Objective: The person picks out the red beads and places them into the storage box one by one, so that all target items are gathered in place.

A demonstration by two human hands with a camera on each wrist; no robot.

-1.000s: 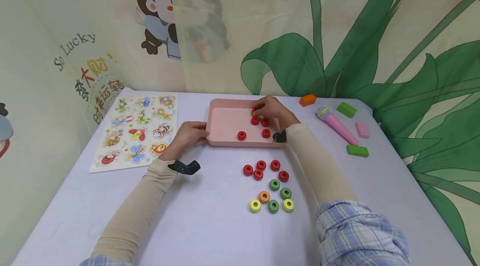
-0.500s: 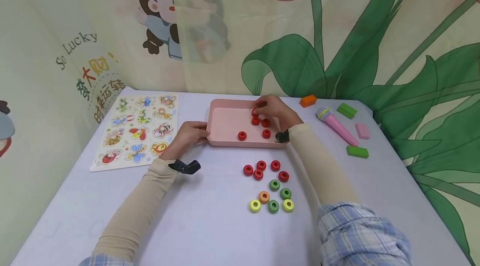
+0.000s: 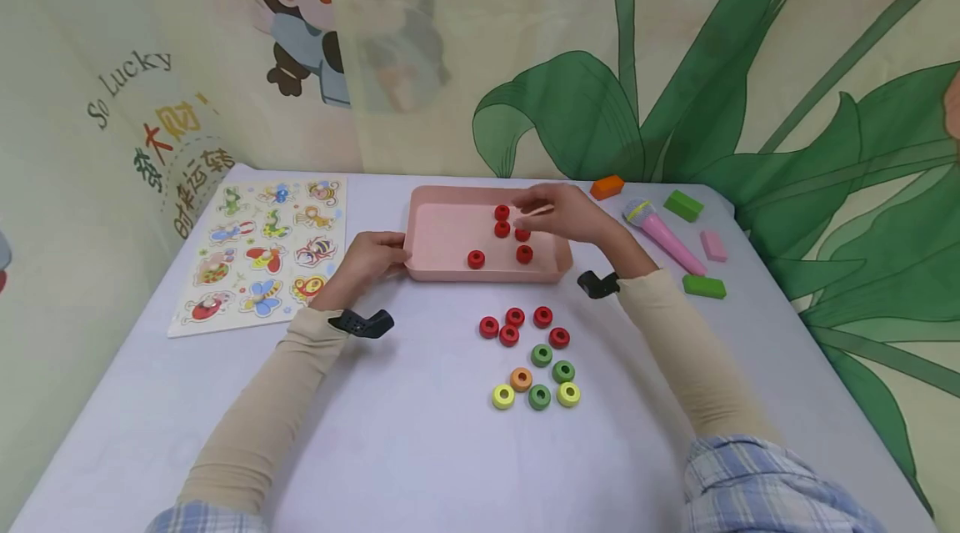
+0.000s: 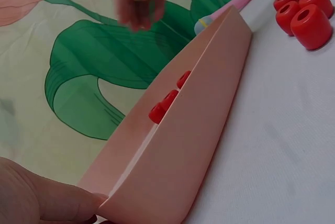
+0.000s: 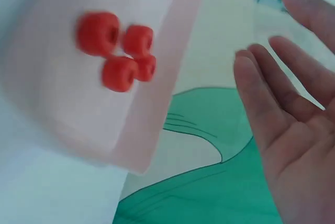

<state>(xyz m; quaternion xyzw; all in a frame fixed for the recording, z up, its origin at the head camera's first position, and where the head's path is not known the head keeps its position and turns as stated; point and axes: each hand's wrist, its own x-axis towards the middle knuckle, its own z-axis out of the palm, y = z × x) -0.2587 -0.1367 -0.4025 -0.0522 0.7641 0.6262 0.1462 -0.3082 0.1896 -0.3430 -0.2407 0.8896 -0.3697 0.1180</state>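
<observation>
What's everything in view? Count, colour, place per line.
tray: 1, pink, centre rear of table
red rings in tray: 5, one partly hidden by the right hand
red rings on table: 5, clustered in front of the tray
green rings: 3, just below the red cluster
yellow rings: 2, nearest row
orange ring: 1, among the green and yellow
puzzle board: 1, insect pictures, left of tray
toy microphone: 1, pink, right of tray
blocks: 2 green, 1 orange, 1 pink, rear right
table: 1, pale lavender cover
left hand: holds the tray's left edge
right hand: open, above the tray's right side, nothing in its grip
</observation>
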